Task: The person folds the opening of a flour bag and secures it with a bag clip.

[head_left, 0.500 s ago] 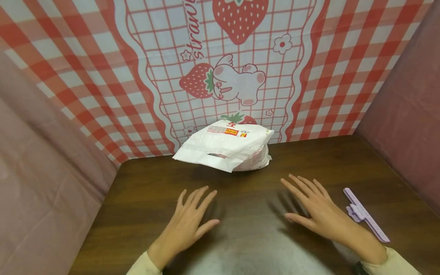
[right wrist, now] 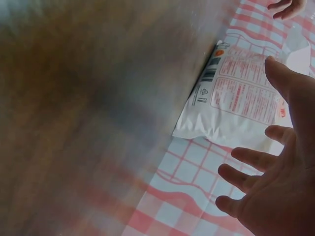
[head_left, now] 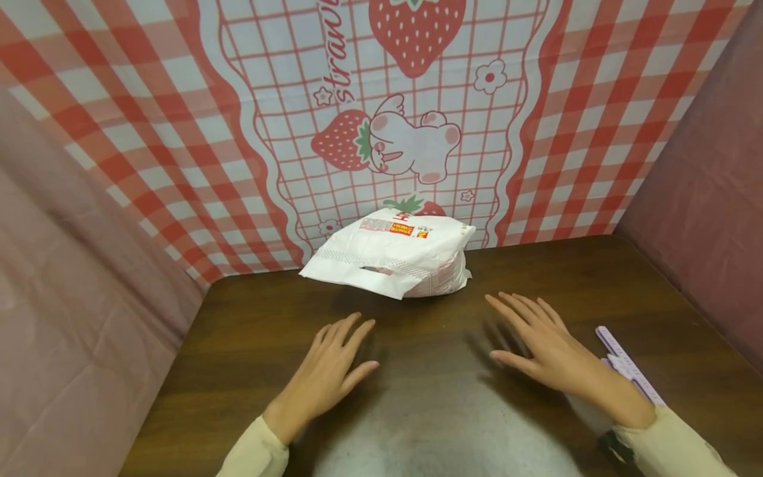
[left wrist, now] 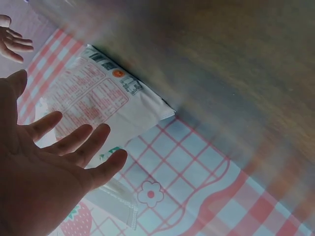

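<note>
A white plastic bag [head_left: 387,255] with red and yellow print and a cut-out handle slot stands at the back of the table, its top leaning toward me. My left hand [head_left: 324,374] hovers in front of it on the left, fingers spread and holding nothing. On the right, my right hand [head_left: 545,351] is held the same way, with a wide gap between the two hands. Both wrist views show the bag's face with dense red text beyond the fingers. A light purple clip [head_left: 626,368] with ruler-like marks lies right of my right hand, partly hidden by the forearm.
The brown wooden table [head_left: 435,391] reaches back to a red and white checked cloth [head_left: 590,132] with strawberry prints, hung right behind the bag. Pink curtains [head_left: 77,318] close off both sides.
Both hands have moved slightly forward toward the bag. The right forearm now covers more of the purple clip. The bag has not moved.
</note>
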`<state>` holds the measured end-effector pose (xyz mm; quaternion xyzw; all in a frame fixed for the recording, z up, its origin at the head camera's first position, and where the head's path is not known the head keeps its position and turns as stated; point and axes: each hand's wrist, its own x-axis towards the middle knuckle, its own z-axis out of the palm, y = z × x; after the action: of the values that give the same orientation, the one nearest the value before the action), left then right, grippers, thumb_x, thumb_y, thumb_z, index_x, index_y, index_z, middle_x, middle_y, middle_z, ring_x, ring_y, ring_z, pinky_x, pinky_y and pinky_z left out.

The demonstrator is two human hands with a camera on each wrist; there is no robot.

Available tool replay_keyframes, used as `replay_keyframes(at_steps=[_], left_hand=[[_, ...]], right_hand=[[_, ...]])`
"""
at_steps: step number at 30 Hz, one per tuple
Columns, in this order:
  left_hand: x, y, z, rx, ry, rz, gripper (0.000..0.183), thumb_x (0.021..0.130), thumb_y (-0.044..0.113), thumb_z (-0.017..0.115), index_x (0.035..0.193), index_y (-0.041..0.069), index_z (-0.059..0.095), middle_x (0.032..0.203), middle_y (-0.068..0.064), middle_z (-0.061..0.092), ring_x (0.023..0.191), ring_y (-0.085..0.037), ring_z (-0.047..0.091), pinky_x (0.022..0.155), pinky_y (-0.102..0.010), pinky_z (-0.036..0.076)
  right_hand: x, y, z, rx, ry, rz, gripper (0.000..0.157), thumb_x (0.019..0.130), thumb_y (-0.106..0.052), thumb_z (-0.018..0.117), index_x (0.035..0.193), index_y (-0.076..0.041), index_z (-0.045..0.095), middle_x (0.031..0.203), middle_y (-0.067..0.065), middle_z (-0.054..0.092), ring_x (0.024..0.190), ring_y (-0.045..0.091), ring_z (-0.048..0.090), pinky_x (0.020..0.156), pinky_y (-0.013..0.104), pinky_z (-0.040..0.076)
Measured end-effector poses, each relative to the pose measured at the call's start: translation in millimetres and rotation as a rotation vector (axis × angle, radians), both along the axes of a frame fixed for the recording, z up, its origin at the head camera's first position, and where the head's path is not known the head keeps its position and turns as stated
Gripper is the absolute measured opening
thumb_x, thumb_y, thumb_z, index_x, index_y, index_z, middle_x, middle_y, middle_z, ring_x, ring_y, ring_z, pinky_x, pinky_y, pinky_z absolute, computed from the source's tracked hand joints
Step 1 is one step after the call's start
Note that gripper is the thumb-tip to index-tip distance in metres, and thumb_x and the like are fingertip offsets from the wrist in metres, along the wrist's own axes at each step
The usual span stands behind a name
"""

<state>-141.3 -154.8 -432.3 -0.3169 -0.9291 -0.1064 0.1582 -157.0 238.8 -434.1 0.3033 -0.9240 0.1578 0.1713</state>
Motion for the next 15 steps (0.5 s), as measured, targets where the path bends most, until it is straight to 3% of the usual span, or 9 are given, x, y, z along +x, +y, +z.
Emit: replay_keyframes(at_steps=[8, 15], left_hand=[[-12.4, 5, -0.9, 0.019, 0.014, -0.011, 0.065, 0.097, 0.045, 0.061, 0.149, 0.010, 0.043, 0.147, -0.021, 0.045, 0.129, -0.037, 0.049, 0.102, -0.057, 0.042], [-26.1, 10, 0.0, 0.024, -0.002, -0.012, 0.065, 0.098, 0.045, 0.059, 0.148, 0.008, 0.042, 0.146, -0.022, 0.045, 0.127, -0.039, 0.050, 0.102, -0.057, 0.042]], right_hand=[[-15.7, -2, -0.5, -0.021, -0.055, -0.007, 0.090, 0.083, -0.046, 0.078, 0.156, -0.021, 0.032, 0.153, 0.017, 0.040, 0.138, 0.041, 0.037, 0.107, 0.069, 0.023], [-31.0, -4, -1.6, -0.023, -0.028, 0.026, 0.086, 0.085, -0.044, 0.077, 0.154, -0.014, 0.035, 0.152, 0.020, 0.040, 0.136, 0.040, 0.038, 0.105, 0.066, 0.026]])
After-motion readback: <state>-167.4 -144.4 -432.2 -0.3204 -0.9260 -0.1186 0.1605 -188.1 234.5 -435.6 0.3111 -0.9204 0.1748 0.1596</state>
